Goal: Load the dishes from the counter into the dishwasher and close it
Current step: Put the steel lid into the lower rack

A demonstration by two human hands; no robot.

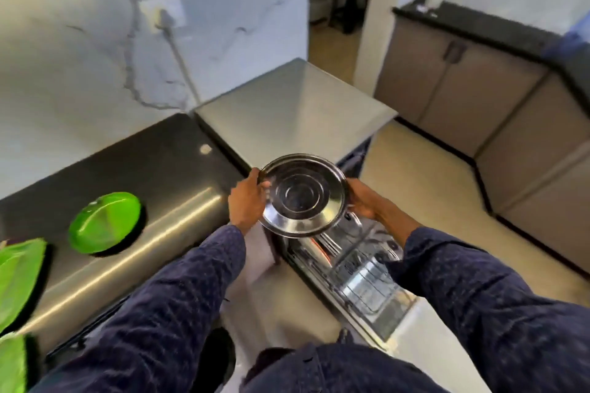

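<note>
Steel plate (303, 196) in mid-air above the open dishwasher (357, 268), at 6 o'clock of the grey appliance top. Left hand (247, 201) curled on its rim at 9 o'clock, right hand (362, 198) gripping at 3 o'clock; both grips closed on the plate. Task partway, by the look of it: pulled-out rack (367, 281) already carrying some items, too blurred to name. Still left on the surface (178, 166) at 8 o'clock: green plate (105, 222), more green pieces (19, 277) at the frame edge. Door not yet shut.

green plates (17, 284) cropped left, dishwasher rack (360, 274) blurred
</note>
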